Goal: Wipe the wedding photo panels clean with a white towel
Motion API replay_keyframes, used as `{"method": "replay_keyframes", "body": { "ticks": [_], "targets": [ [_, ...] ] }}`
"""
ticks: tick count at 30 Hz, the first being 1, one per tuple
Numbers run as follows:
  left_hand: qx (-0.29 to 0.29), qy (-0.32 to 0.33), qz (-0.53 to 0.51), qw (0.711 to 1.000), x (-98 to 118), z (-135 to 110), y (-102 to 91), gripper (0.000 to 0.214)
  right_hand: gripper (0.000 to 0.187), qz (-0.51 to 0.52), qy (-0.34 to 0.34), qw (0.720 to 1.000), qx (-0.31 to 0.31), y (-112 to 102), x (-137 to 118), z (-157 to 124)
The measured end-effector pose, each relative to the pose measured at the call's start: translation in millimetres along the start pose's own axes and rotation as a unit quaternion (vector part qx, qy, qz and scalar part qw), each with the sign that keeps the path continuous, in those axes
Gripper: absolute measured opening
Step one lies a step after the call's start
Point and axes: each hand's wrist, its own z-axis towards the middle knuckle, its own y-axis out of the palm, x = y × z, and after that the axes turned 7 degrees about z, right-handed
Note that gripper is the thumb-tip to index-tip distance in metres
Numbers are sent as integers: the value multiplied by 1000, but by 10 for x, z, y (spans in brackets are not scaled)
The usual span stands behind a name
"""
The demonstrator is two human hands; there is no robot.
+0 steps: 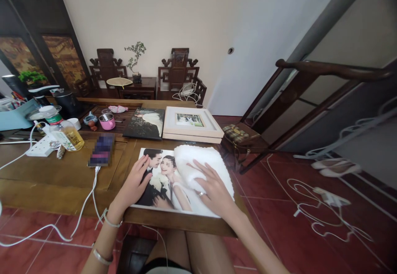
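A wedding photo panel [161, 191] lies flat at the table's front edge, showing a couple with a bouquet. My left hand [138, 183] rests on its left side, fingers stretched out. On the panel's right part lies a fluffy white cloth [217, 162], bunched up. My right hand [212, 187] presses on this cloth with fingers spread, a ring on one finger; the cloth hides the panel's upper right corner. Just behind are a dark wedding picture [145, 123] and a stack of pale wooden frames [194, 125].
To the left on the wooden table [62, 179] are a phone [101, 150] on a white cable, a bottle of yellow liquid [70, 137], a power strip [40, 145] and a pink cup [107, 121]. A wooden chair [279, 112] holding a checked bag [237, 135] stands right.
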Motion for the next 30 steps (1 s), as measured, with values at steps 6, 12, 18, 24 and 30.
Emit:
{"method": "replay_keyframes", "body": {
  "ticks": [6, 12, 18, 24, 30],
  "targets": [
    [10, 4, -4, 1000, -31, -3, 20, 48, 29, 1, -1, 1000, 17, 30, 2, -12],
    [10, 1, 6, 1000, -30, 3, 19, 48, 31, 8, 2, 1000, 25, 27, -6, -11],
    [9, 0, 7, 1000, 8, 12, -10, 47, 36, 32, -7, 999, -24, -74, -366, -136],
    [16, 4, 2, 1000, -9, 13, 7, 47, 35, 50, -4, 997, -64, -114, -553, -208],
    [19, -1, 4, 1000, -11, 13, 48, 49, 37, 23, 20, 999, -23, -30, -77, 34]
  ]
}}
